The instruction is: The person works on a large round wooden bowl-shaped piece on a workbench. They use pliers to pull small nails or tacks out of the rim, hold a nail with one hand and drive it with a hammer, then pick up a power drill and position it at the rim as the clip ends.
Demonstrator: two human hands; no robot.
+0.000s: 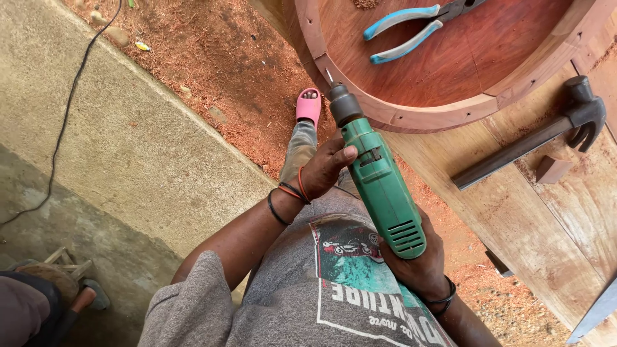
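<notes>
Drill (379, 183), green-bodied and electric, sits in both hands and serves as the landmark here. Its dark chuck and thin bit point up at the outer rim of a round wooden frame (411, 119), the bit tip just beside that rim. The right hand (418, 263) wraps the rear of the drill below the vents, its grip pressed tight around the handle end. The left hand (328, 167) steadies the front of the body, its grip pinching the drill's side with the thumb laid on the green casing; bands circle that wrist. Above the drill, inside the frame, lie pliers (411, 29) with blue handles. To the right of the drill, a claw hammer (533, 138) rests on the plywood surface (553, 231), with a small wooden block (553, 169) just beside it. Beyond the chuck, a foot in a pink sandal (309, 106) stands on sawdust-covered ground.
</notes>
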